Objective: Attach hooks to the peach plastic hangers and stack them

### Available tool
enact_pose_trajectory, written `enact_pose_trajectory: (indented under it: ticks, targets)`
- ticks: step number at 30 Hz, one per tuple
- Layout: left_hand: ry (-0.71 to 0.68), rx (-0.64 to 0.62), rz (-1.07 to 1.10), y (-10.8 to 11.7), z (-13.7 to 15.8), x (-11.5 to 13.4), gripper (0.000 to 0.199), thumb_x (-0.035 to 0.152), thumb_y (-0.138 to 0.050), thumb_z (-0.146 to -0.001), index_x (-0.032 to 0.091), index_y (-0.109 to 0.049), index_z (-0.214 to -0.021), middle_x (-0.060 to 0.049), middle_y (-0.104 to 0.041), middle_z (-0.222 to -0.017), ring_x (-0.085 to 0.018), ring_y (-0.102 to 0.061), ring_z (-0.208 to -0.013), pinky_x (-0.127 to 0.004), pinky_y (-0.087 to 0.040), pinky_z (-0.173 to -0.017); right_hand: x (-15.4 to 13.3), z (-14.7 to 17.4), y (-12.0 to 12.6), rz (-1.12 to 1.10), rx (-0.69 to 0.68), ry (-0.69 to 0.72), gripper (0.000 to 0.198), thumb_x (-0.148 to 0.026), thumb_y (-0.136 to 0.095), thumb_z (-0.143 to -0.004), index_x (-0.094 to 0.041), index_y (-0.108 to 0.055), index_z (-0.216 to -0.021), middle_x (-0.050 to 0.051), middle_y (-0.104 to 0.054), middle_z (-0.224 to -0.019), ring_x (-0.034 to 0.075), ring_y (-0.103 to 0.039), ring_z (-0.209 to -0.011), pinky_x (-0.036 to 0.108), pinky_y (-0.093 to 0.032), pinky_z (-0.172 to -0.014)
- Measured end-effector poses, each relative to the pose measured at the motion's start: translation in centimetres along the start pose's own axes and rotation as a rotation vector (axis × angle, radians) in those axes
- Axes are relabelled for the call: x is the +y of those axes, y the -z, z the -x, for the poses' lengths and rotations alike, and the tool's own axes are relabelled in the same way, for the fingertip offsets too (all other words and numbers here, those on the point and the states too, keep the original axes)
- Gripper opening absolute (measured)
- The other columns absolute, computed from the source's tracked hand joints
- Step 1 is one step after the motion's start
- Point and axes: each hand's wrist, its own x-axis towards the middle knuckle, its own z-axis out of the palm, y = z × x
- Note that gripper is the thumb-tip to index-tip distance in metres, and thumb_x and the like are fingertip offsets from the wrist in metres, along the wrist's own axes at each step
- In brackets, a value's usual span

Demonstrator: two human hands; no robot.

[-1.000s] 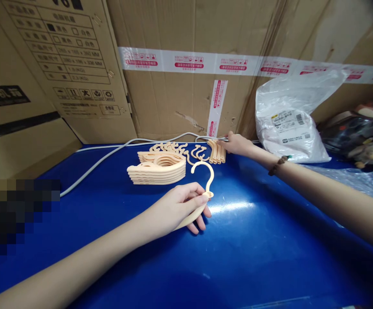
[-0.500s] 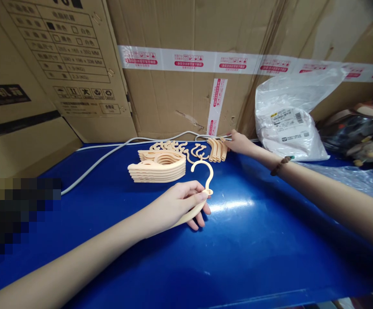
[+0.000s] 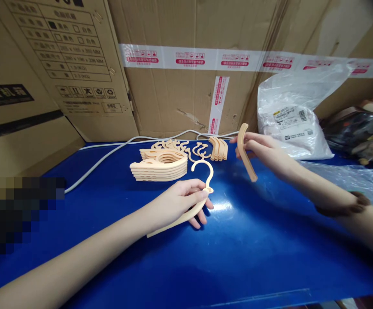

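Holding hooked hanger piece (image 3: 186,217) below its hook, left hand (image 3: 189,199) likely steadies it; right hand (image 3: 260,150) pinches curved bar (image 3: 248,162), lower end free. Pieces (image 3: 160,172) beyond left hand stacked, probably saving space.

1. Left hand (image 3: 191,197): pinching cream plastic hanger piece (image 3: 189,214), hook pointing up and away, one arm running back below the hand.
2. Right hand (image 3: 260,148): gripping curved hanger arm (image 3: 247,161), tilted; brown wristband (image 3: 360,202) on wrist.
3. Blue table (image 3: 238,257): stacked hanger bodies (image 3: 160,174), loose hooks (image 3: 170,145) behind, more curved arms (image 3: 219,150) to the right.
4. Behind: white cable (image 3: 99,165), taped cardboard box (image 3: 170,94).
5. Far right: labelled plastic bag (image 3: 297,137), against cardboard.
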Motion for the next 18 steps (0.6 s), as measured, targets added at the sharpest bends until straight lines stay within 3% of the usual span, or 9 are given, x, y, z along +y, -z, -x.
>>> enact_pose_trajectory:
  ticks: [3,6,9,12,15,18]
  targets:
    - [0.018,0.005,0.001,-0.1,0.2,0.2,0.016,0.029,-0.056,-0.088,0.014,-0.055,-0.093,-0.003,-0.063,-0.086,-0.01,-0.063,-0.061,-0.024,-0.055,-0.054,-0.1,1.7,-0.8,-0.186,-0.208,-0.07,0.025,-0.021,-0.045,-0.078,-0.024,-0.066,-0.092,0.003,-0.059,-0.07,0.018,-0.058,-0.062,0.034,-0.052,-0.059]
    - [0.037,-0.008,-0.005,-0.2,0.3,0.3,0.013,0.026,-0.056,-0.089,0.014,-0.056,-0.09,-0.002,-0.065,-0.084,-0.009,-0.062,-0.063,-0.021,-0.053,-0.057,-0.1,2.7,-1.4,-0.208,-0.321,-0.073,0.02,-0.024,-0.044,-0.082,-0.024,-0.063,-0.089,0.0,-0.053,-0.065,0.014,-0.048,-0.052,0.029,-0.043,-0.048]
    - [0.04,-0.028,-0.022,-0.2,0.3,0.2,0.016,0.03,-0.057,-0.089,0.014,-0.058,-0.088,-0.001,-0.064,-0.078,-0.009,-0.062,-0.065,-0.02,-0.052,-0.06,-0.1,3.6,-1.8,-0.116,-0.315,0.012,0.021,-0.037,-0.041,-0.093,-0.024,-0.055,-0.084,-0.002,-0.045,-0.062,0.012,-0.037,-0.049,0.026,-0.031,-0.043]
    - [0.025,-0.041,-0.032,-0.2,0.2,0.1,0.022,0.035,-0.056,-0.09,0.014,-0.06,-0.088,0.001,-0.063,-0.074,-0.008,-0.061,-0.063,-0.02,-0.051,-0.061,0.1,4.3,-2.1,-0.02,-0.257,0.116,0.034,-0.048,-0.035,-0.097,-0.023,-0.05,-0.079,-0.003,-0.039,-0.062,0.011,-0.033,-0.051,0.027,-0.03,-0.047]
    - [0.016,-0.045,-0.066,-0.2,0.2,0.2,0.022,0.035,-0.056,-0.09,0.014,-0.06,-0.087,0.002,-0.062,-0.071,-0.007,-0.058,-0.058,-0.018,-0.048,-0.058,0.3,4.7,-2.2,0.015,-0.203,0.168,0.041,-0.051,-0.028,-0.099,-0.023,-0.056,-0.09,-0.003,-0.036,-0.061,0.012,-0.032,-0.052,0.027,-0.028,-0.048]
    - [0.02,-0.039,-0.084,-0.2,0.3,0.3,0.022,0.035,-0.056,-0.089,0.013,-0.06,-0.089,0.001,-0.061,-0.07,-0.007,-0.058,-0.056,-0.019,-0.048,-0.057,0.0,4.7,-2.1,0.099,-0.22,0.202,0.038,-0.051,-0.031,-0.098,-0.022,-0.054,-0.091,-0.004,-0.034,-0.061,0.012,-0.031,-0.052,0.027,-0.026,-0.048]
